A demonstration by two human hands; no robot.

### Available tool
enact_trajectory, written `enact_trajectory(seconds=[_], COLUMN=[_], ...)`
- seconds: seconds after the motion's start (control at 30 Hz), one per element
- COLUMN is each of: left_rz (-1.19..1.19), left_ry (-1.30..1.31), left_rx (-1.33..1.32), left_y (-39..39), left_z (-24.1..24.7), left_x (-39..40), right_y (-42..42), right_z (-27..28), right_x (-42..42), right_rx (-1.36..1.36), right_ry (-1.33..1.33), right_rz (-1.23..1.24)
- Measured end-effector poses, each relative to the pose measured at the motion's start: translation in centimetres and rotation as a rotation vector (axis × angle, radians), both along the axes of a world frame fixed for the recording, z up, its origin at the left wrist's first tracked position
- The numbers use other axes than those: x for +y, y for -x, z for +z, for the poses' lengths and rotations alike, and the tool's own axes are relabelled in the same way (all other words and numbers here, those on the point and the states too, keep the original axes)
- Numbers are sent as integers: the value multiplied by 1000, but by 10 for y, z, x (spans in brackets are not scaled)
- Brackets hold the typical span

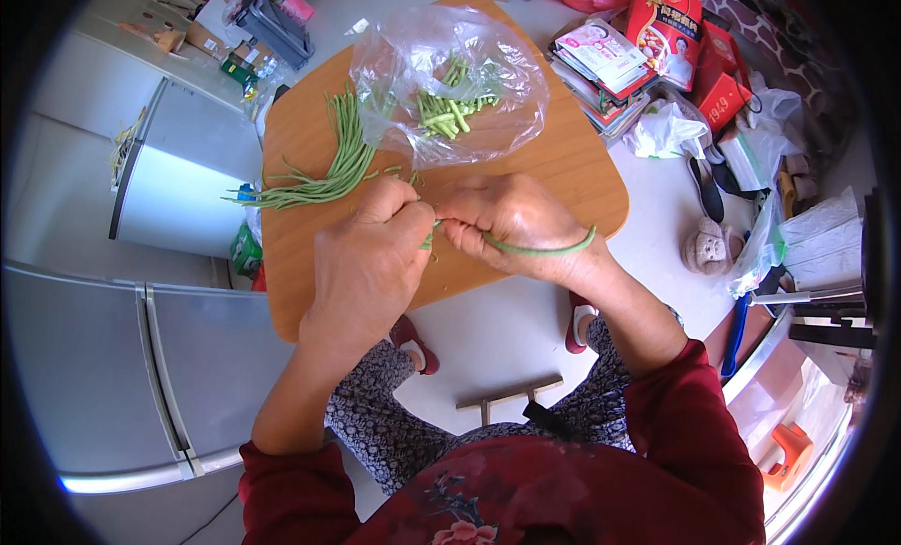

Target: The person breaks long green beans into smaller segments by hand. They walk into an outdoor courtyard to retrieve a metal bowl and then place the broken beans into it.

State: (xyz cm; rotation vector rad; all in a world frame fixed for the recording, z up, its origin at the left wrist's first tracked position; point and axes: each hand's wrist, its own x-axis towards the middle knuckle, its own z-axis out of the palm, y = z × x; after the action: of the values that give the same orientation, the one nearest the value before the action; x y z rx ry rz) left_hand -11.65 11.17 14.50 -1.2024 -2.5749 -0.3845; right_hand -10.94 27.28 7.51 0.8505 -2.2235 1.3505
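Both my hands meet above the near part of a wooden table (295,263). My left hand (376,249) is closed around green bean pieces, whose ends peek out by the fingers. A long green bean (542,251) runs from the fingers of my right hand (510,221) and curves over that wrist. Beyond my left hand lies a bundle of long green beans (345,165), its left ends hanging past the table's edge. Short-cut bean pieces (447,116) sit in a clear plastic bag (493,144) at the table's far side. A few small bits lie between the bag and my hands.
On the floor at the right are stacked magazines (605,59), red boxes (665,31), plastic bags (669,130) and shoes (706,190). A grey refrigerator (211,362) stands at the left. My knees are apart below the table, near a low wooden bar (510,394).
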Motion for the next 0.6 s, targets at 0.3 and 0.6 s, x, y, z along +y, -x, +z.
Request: enact_trajectory(seconds=[0.3, 0.6], left_rz=[228, 344], left_ry=[-486, -1213], left_rx=[-532, -1682], left_y=[-4, 38], left_z=[-1, -29], left_x=[16, 29], right_y=[-4, 11], right_z=[-7, 0], right_x=[-15, 27], right_rx=[354, -370], right_ry=[161, 646], right_rz=[-356, -362])
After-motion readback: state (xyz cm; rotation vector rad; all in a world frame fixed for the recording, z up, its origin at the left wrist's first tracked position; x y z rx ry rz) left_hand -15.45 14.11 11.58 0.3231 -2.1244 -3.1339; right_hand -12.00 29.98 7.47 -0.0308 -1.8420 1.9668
